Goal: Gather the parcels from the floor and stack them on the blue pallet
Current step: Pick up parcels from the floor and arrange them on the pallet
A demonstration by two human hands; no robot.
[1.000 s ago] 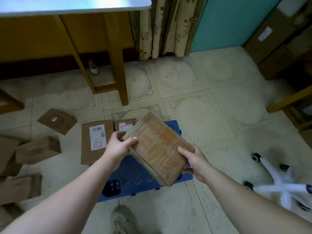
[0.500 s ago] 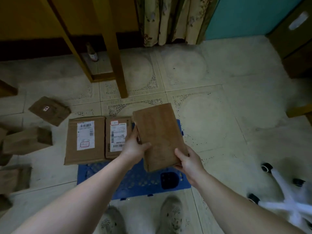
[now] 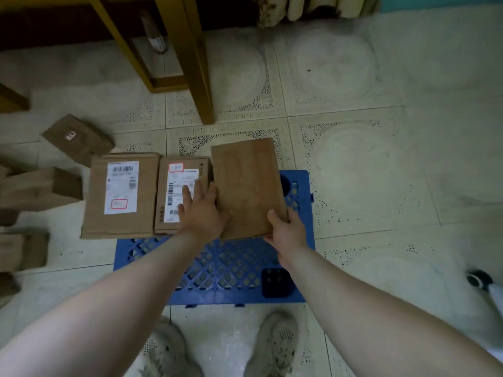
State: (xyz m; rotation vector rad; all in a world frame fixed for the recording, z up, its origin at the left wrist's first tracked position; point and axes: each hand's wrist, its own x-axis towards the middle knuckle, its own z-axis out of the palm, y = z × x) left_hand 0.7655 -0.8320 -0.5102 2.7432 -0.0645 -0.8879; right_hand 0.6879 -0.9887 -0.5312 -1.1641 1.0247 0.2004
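1. The tiled floor (image 3: 353,172) fills my feed on every side of both hands.
2. A wooden desk frame (image 3: 196,63) stands beyond the hands, and its nearest leg comes down just past the parcels.
3. The blue pallet (image 3: 217,268) lies under both forearms, with its bare lattice showing on the near side of the hands.
4. A wide labelled parcel (image 3: 119,195) lies flat to the left of the left hand, on the pallet's far-left part and overhanging its left edge.
5. The plain parcel (image 3: 247,186) sits between the hands over the pallet's far-right part, its long side running away from me. I cannot tell whether it rests on the pallet or hangs just above it.
6. A narrow labelled parcel (image 3: 177,186) lies under the left hand, squeezed between the wide one and the plain one.
7. A small parcel (image 3: 77,138) lies on the floor well left of the left hand, with more blurred loose parcels (image 3: 40,187) nearer to me.
8. Two shoes (image 3: 168,349) stand below the forearms, just on the near side of the pallet.
9. The left hand (image 3: 202,210) is spread, fingers straight, flat on the narrow labelled parcel beside the plain parcel's left edge.
10. The right hand (image 3: 285,231) grips the plain parcel's near right corner with the thumb on top; the fingers are hidden beneath.
11. A black caster (image 3: 479,278) sits well right of the right hand.
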